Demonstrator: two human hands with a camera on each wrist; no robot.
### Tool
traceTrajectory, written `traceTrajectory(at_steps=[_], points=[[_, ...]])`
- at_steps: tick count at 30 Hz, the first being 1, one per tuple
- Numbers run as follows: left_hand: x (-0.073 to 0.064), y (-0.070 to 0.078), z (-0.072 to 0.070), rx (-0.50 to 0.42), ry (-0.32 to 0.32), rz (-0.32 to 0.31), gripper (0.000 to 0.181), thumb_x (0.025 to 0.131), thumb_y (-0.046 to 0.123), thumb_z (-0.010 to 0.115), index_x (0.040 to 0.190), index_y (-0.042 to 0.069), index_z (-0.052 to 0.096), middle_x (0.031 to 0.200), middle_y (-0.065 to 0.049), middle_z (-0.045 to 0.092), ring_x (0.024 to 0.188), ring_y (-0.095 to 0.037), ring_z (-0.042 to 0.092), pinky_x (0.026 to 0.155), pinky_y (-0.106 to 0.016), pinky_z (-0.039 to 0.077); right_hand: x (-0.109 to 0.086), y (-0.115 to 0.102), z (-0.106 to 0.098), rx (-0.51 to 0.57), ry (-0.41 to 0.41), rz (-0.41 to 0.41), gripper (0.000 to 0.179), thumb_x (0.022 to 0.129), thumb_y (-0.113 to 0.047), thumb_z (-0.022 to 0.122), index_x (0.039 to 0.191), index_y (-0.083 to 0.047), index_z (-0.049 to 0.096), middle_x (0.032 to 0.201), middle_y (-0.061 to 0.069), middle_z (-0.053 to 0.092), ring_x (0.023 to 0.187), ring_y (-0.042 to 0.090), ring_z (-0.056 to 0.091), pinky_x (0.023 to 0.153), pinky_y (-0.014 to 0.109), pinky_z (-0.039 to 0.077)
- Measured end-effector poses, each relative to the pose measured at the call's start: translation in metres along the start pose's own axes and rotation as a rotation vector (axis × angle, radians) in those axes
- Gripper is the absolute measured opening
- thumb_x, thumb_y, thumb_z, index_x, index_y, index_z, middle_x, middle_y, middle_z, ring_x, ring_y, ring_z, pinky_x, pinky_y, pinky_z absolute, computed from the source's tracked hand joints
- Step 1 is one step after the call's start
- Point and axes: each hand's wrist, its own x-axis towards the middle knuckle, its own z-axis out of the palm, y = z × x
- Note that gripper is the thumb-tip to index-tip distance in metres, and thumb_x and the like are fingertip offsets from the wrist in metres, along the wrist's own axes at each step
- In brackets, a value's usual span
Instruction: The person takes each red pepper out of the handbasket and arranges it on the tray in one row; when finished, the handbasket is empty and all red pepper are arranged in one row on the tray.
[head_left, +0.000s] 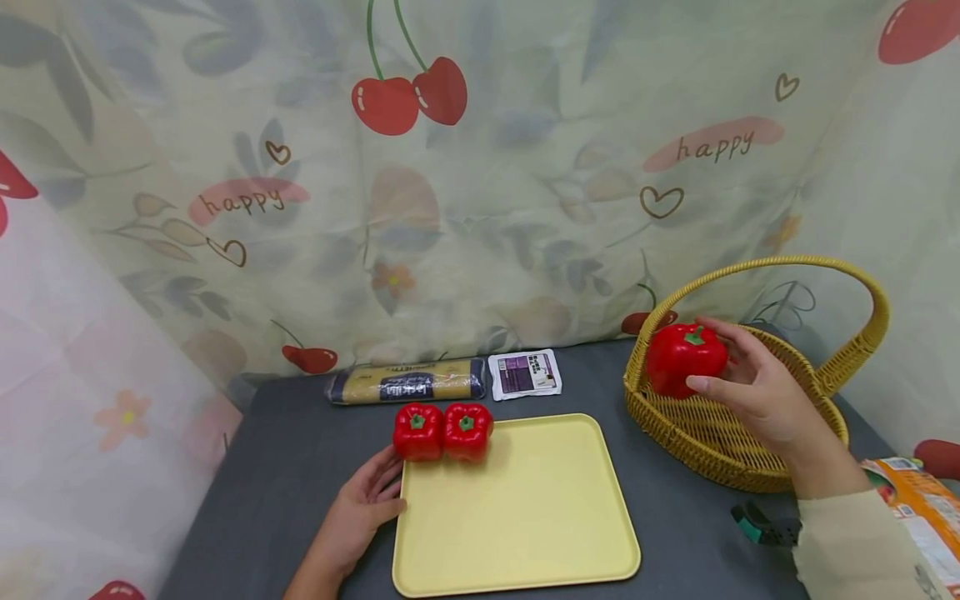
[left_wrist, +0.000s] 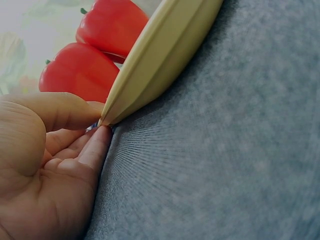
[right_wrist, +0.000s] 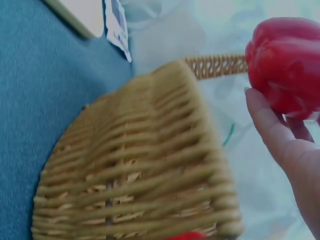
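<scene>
In the head view my right hand (head_left: 765, 392) holds a red bell pepper (head_left: 684, 360) with a green stem, thumb on the near side and fingers behind. The pepper overlaps the left rim of a wicker basket (head_left: 712, 458) with a tall arched handle. The right wrist view shows this bell pepper (right_wrist: 287, 65) raised beside the basket's woven wall (right_wrist: 135, 160). My left hand (head_left: 360, 508) is at the left edge of a pale yellow tray (head_left: 517, 533); in the left wrist view, thumb and finger pinch its rim (left_wrist: 160, 55). Two more bell peppers (head_left: 417, 432) sit side by side at the tray's far left corner.
Behind the tray, a spaghetti pack (head_left: 408, 383) and a small white and purple pouch (head_left: 525, 373) lie along the patterned backdrop. An orange packet (head_left: 926, 508) is at the right edge, partly behind the right sleeve. The tabletop (head_left: 277, 467) is dark grey.
</scene>
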Motion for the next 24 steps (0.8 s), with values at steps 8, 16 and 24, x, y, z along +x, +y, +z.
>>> traceTrajectory(at_steps=[8,16,24], points=[[0.001,0.000,0.000,0.003,-0.001,0.001,0.085,0.089,-0.023,0.068,0.166,-0.007,0.034,0.167,-0.031,0.037,0.153,-0.045,0.040,0.114,-0.046,0.050,0.001,-0.009,0.023,-0.063,-0.038,-0.041,0.073,0.099,0.015,0.065,0.163,-0.007,0.037,0.153,0.013,0.047,0.132,0.023,0.058,0.094,0.035,0.063],[0.001,-0.001,0.000,0.009,0.000,-0.008,0.085,0.090,-0.022,0.068,0.166,-0.006,0.034,0.167,-0.030,0.038,0.153,-0.045,0.040,0.113,-0.045,0.050,0.003,-0.002,0.046,-0.113,-0.099,-0.039,0.079,0.096,0.016,0.070,0.163,-0.006,0.034,0.153,0.016,0.046,0.134,0.023,0.057,0.096,0.037,0.062],[0.002,-0.003,0.000,0.002,-0.002,-0.006,0.085,0.090,-0.023,0.068,0.166,-0.006,0.034,0.167,-0.029,0.038,0.153,-0.044,0.040,0.113,-0.044,0.050,0.006,0.015,0.071,-0.159,-0.138,0.024,0.083,0.093,0.007,0.080,0.162,-0.009,0.036,0.152,0.018,0.049,0.133,0.024,0.058,0.097,0.040,0.062]])
